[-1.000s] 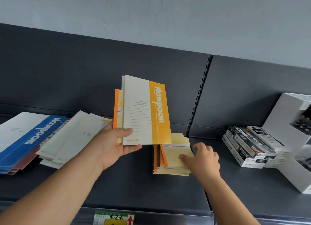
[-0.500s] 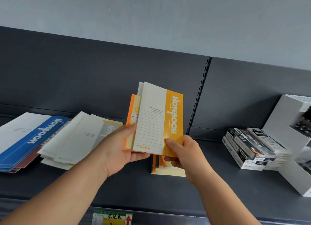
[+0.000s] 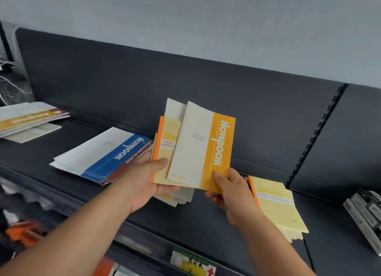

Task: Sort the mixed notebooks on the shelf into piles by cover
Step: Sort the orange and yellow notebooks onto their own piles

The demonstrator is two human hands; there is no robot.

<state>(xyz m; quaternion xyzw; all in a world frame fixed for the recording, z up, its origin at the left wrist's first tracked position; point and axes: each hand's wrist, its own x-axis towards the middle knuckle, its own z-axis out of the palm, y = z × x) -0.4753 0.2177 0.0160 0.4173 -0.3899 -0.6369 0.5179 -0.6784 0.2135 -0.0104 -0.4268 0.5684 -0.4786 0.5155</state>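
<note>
Head view: the left hand grips a fan of three visible notebooks held upright above the dark grey metal shelf: a cream lined notebook with a yellow band in front, a pale yellow notebook with an orange spine, and a plain cream one behind. The right hand pinches the lower corner of the front notebook.

Four piles lie on the shelf. The blue-banded pile is left of the hands, the mustard-banded pile is far left, and the pale yellow pile is right, partly covered by the right wrist. A cream pile is mostly hidden under the fan. Black-and-white boxes are cut off at the right edge. The lower left corner is blurred.
</note>
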